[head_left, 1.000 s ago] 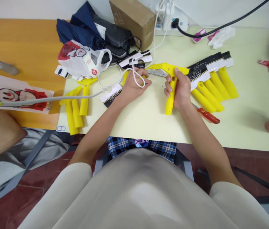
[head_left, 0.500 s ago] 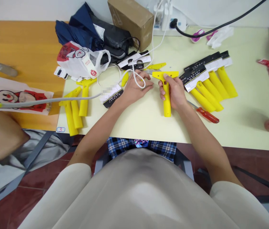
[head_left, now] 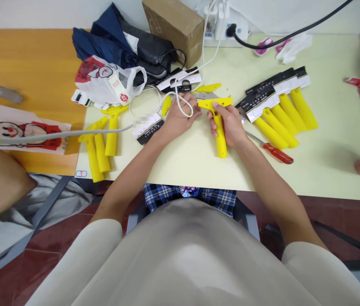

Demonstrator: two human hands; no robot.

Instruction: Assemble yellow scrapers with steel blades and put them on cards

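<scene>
In my right hand (head_left: 231, 123) is a yellow T-shaped scraper (head_left: 221, 135), its handle pointing toward me and my thumb on the joint below its head. My left hand (head_left: 181, 114) is at the left end of the scraper's head, thumb and fingertips drawn together. Whatever they pinch is too small or hidden to make out. A white cable loop (head_left: 184, 111) crosses in front of the left hand. Beyond the hands lie a yellow scraper part (head_left: 208, 88) and a flat metal blade (head_left: 207, 96). A screwdriver (head_left: 277, 153) with a red handle rests right of my right hand.
Several yellow scrapers with black-and-white card sleeves (head_left: 263, 102) lie at the right. More yellow scrapers (head_left: 95, 153) lie at the left near a plastic bag (head_left: 103, 78). A cardboard box (head_left: 176, 29) and power strip (head_left: 224, 36) stand behind. Other people's arms show at both sides.
My right hand has brought the scraper slightly left, tilting it, so its head now meets my left fingertips. The left hand has barely moved.
</scene>
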